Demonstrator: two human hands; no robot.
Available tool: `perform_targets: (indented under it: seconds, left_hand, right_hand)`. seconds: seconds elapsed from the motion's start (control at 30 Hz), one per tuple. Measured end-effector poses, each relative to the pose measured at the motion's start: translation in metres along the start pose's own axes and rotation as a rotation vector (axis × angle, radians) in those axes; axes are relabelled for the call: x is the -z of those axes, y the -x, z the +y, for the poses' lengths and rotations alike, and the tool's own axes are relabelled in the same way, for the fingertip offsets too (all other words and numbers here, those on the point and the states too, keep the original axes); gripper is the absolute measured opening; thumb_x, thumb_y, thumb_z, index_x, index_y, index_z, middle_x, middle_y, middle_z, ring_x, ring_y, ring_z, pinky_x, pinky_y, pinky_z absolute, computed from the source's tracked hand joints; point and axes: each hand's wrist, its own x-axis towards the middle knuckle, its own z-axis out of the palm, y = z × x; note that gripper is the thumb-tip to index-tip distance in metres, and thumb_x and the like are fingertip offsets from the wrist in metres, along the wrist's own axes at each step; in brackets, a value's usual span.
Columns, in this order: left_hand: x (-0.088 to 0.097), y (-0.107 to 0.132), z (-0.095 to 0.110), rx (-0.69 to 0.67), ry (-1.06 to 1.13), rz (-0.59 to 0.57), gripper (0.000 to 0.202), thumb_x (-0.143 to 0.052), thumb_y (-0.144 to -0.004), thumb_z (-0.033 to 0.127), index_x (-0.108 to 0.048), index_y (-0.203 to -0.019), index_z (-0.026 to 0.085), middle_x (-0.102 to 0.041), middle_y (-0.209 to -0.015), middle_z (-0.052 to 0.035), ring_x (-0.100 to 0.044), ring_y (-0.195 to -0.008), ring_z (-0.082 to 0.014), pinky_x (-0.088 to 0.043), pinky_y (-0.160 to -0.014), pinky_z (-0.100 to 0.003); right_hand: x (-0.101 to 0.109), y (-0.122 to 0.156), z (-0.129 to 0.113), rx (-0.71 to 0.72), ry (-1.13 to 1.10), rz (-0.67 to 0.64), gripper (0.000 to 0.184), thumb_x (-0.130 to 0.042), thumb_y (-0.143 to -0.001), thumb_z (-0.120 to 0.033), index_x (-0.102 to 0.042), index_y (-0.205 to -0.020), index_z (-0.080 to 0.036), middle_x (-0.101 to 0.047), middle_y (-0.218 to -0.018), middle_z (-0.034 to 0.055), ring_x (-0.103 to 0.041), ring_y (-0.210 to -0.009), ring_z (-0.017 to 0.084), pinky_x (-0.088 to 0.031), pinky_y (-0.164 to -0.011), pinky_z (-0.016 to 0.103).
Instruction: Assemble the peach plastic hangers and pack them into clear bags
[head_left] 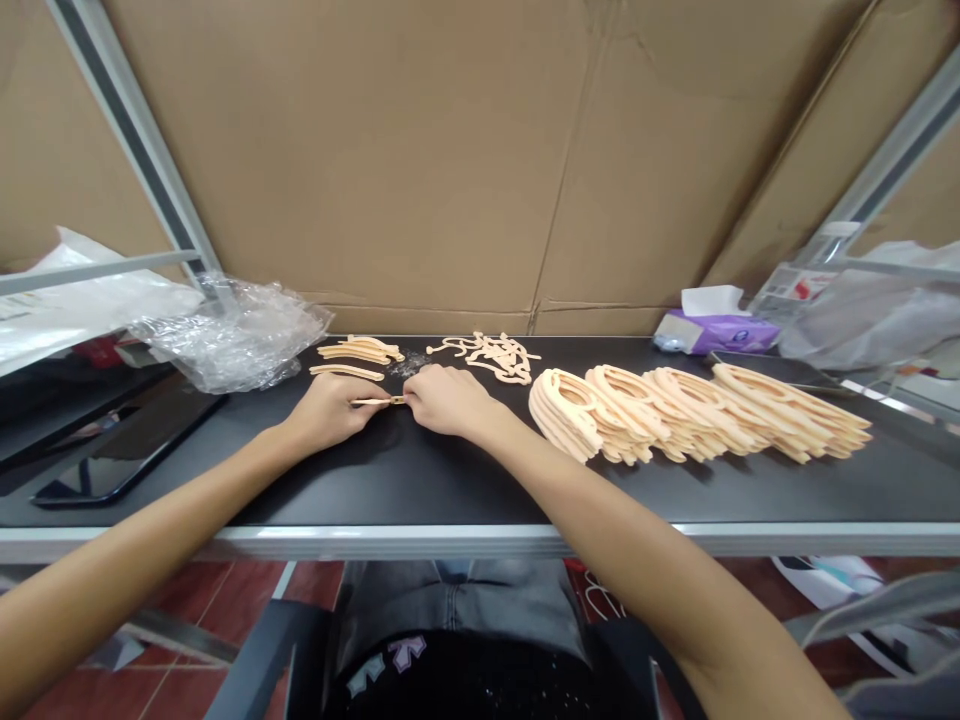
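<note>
On a black table [420,480], the person's left hand [330,410] and right hand [448,400] meet near the middle, each pinching one end of a thin peach-coloured strip [377,401] that lies level between them just above the tabletop. Both hands are closed on that strip with the fingertips.

Just beyond the hands lie a small pile of curved strips [358,352] of the same colour and, to its right, a looser tangle of thin offcuts [491,355]. Right of the right hand, a long row of stacked oval frames [697,410] leans across the table, overlapping one another.

At the table's far right sits a purple tissue pack [712,332] with a white tissue sticking out; its printing is too small to read. A clear container [806,285] behind it carries a red mark that cannot be read either. At the left are a crumpled clear plastic bag [232,340] and a dark phone [127,450] lying flat. Brown cardboard [480,150] walls off the back.
</note>
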Motion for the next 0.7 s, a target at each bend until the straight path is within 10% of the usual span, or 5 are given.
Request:
perform_targets:
  seconds: [0.43, 0.7]
  left_hand:
    - [0.005, -0.003, 0.02, -0.358, -0.088, -0.1, 0.025, -0.051, -0.096, 0.013, -0.075, -0.091, 0.017, -0.079, -0.086, -0.0058, -0.073, -0.072, -0.0143, -0.055, -0.069, -0.022]
    - [0.001, -0.002, 0.004, -0.256, -0.108, 0.0, 0.021, -0.057, -0.096, 0.019, -0.076, -0.09, 0.018, -0.079, -0.083, -0.0037, -0.073, -0.073, -0.0148, -0.055, -0.071, -0.022]
  right_hand:
    - [0.001, -0.009, 0.008, 0.047, -0.128, -0.044, 0.032, -0.049, -0.1, -0.033, -0.079, -0.101, -0.021, -0.076, -0.111, 0.0099, -0.07, -0.097, 0.023, -0.043, -0.071, 0.027]
    - [0.008, -0.005, 0.018, 0.005, -0.09, -0.068, 0.029, -0.053, -0.096, -0.029, -0.08, -0.104, -0.024, -0.076, -0.111, 0.008, -0.07, -0.093, 0.021, -0.041, -0.07, 0.027]
